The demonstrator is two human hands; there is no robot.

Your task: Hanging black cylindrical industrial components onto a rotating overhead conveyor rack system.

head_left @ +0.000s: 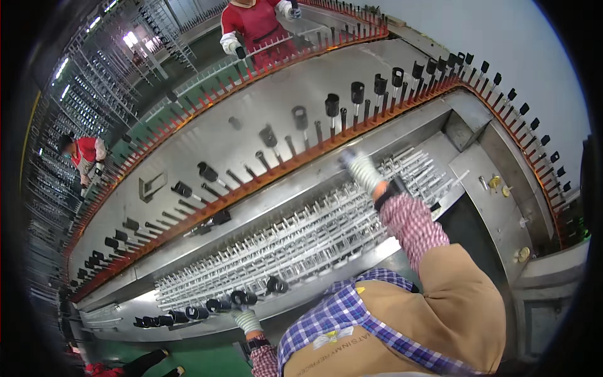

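My left hand (247, 320), in a pale striped glove, is at the near edge of the metal trough. It is right against a black ring-shaped part (244, 298), one of several in a row there. The fingers are mostly hidden by that part, so their grip does not show. My right hand (361, 168), in a similar glove, reaches forward over the silver racks (282, 242) toward the orange conveyor rail (282, 168). Its fingers are smeared by motion, and nothing can be made out in them. Black cup-like parts (331, 105) stand on upright pins along the rail.
The rail curves around a wide metal table (264, 100). Small brass-coloured pieces (495, 181) lie on the metal shelf at the right. Across the table, a person in red (257, 28) handles a rack; another person (88, 154) stands far left. Hanging racks (94, 75) fill the back left.
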